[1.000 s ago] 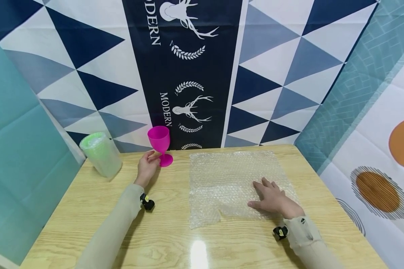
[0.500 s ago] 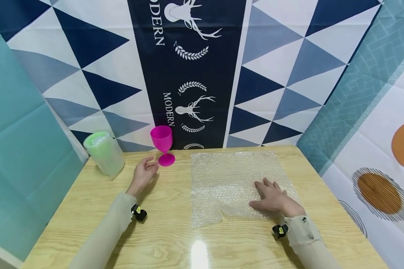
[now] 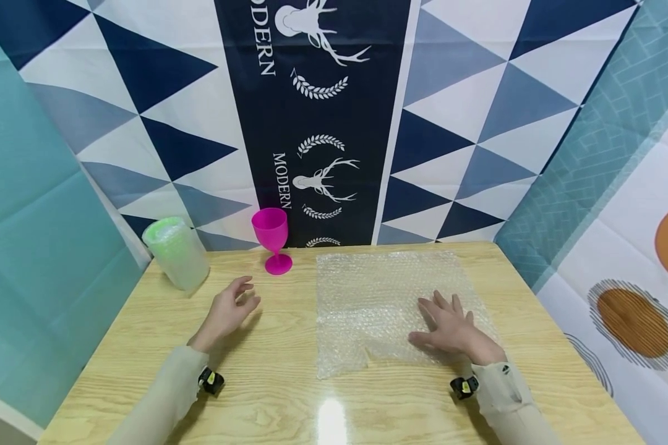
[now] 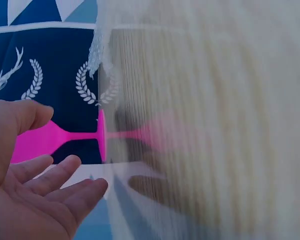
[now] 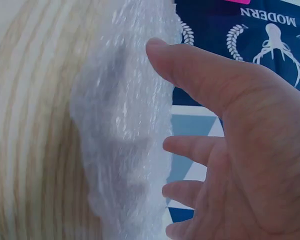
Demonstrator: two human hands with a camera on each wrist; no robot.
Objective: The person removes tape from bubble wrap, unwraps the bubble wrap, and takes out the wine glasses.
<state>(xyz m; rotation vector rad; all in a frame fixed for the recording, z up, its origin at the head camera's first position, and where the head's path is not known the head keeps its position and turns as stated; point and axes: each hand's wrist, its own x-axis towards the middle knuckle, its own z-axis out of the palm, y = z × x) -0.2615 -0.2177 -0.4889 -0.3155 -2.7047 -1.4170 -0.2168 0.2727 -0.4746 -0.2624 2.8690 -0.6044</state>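
A pink goblet (image 3: 271,230) stands upright at the back edge of the table, left of the middle. In front of it and a little to its left, my left hand (image 3: 226,314) hovers with loosely bent fingers and nothing between them. In the left wrist view the goblet (image 4: 85,135) shows beyond the parted thumb and fingers, apart from them. A sheet of bubble wrap (image 3: 362,309) lies flat on the table, right of the goblet. My right hand (image 3: 451,327), fingers spread, is over the right part of the sheet; whether the fingertips touch it I cannot tell.
A roll of clear wrap with a green core (image 3: 176,255) stands tilted-looking at the back left of the wooden table (image 3: 273,383). Patterned cloth (image 3: 334,123) hangs right behind the table, with more cloth on both sides.
One second ago my left hand was at the goblet's stem. It has let go and drawn back toward the front left. The goblet stays put; my right hand has barely moved.
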